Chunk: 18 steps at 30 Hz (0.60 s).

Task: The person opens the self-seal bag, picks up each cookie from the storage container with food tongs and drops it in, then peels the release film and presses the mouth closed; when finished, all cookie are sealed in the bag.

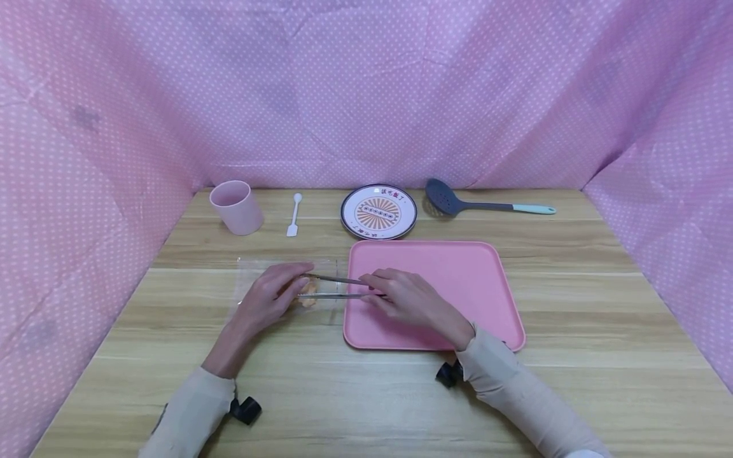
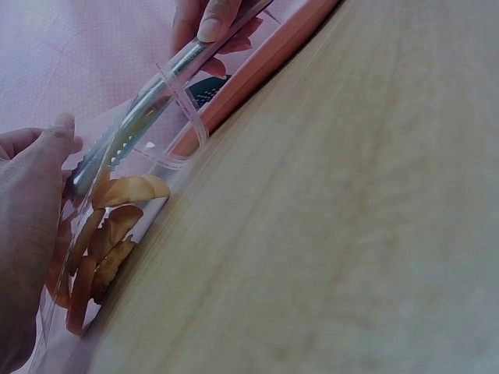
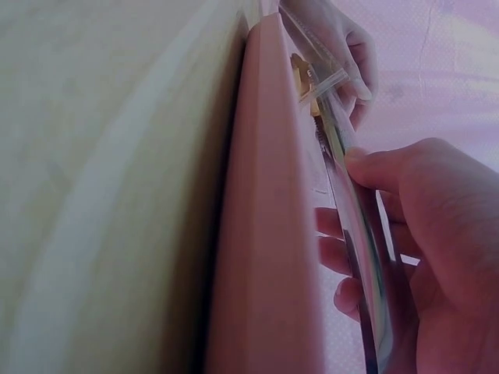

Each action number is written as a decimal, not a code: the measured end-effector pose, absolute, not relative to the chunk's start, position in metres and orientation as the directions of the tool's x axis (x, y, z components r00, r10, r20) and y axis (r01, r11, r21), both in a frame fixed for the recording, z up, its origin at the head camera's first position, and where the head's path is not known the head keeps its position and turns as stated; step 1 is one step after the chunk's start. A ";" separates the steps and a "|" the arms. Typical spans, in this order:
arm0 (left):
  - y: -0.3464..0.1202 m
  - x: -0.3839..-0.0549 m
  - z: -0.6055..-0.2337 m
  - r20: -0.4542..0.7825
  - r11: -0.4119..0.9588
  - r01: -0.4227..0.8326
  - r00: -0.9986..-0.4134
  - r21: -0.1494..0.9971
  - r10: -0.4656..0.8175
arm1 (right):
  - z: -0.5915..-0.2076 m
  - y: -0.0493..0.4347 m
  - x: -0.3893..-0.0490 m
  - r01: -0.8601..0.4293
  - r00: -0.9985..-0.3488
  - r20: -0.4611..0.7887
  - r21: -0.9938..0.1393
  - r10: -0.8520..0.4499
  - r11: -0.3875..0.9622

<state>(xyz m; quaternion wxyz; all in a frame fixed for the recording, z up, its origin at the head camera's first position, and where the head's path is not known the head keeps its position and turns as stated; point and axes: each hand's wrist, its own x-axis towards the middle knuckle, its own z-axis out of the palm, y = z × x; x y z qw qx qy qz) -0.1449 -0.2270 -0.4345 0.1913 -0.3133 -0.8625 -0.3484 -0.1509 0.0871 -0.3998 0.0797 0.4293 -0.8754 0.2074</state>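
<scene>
My right hand (image 1: 409,299) grips a pair of metal tongs (image 1: 340,296) by its arms, over the left part of the pink tray (image 1: 469,273). The toothed tips of the tongs reach into the mouth of a clear zip bag (image 1: 326,267). Inside the bag lie several curved orange-brown food pieces (image 2: 113,226), whose exact kind I cannot tell. With thumb and fingers, my left hand (image 1: 266,296) pinches the bag's upper side beside the tong tips. In the right wrist view, the tongs stand with their arms apart.
Along the back of the table stand a pink cup (image 1: 240,210), a small white spatula (image 1: 294,216), a white patterned plate (image 1: 378,213) and a dark slotted spoon (image 1: 475,205) with a mint handle end. Pink dotted cloth (image 1: 366,95) closes off the back and sides.
</scene>
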 end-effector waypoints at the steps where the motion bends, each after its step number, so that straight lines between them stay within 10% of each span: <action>1: -0.227 -0.145 -0.434 0.548 0.561 0.674 -0.731 0.481 0.407 | -0.400 0.087 -0.151 -0.785 -0.618 0.318 -0.296 -0.719 0.544; 18: -0.227 -0.145 -0.438 0.577 0.552 0.695 -0.707 0.460 0.409 | -0.404 0.093 -0.150 -0.775 -0.627 0.291 -0.320 -0.723 0.544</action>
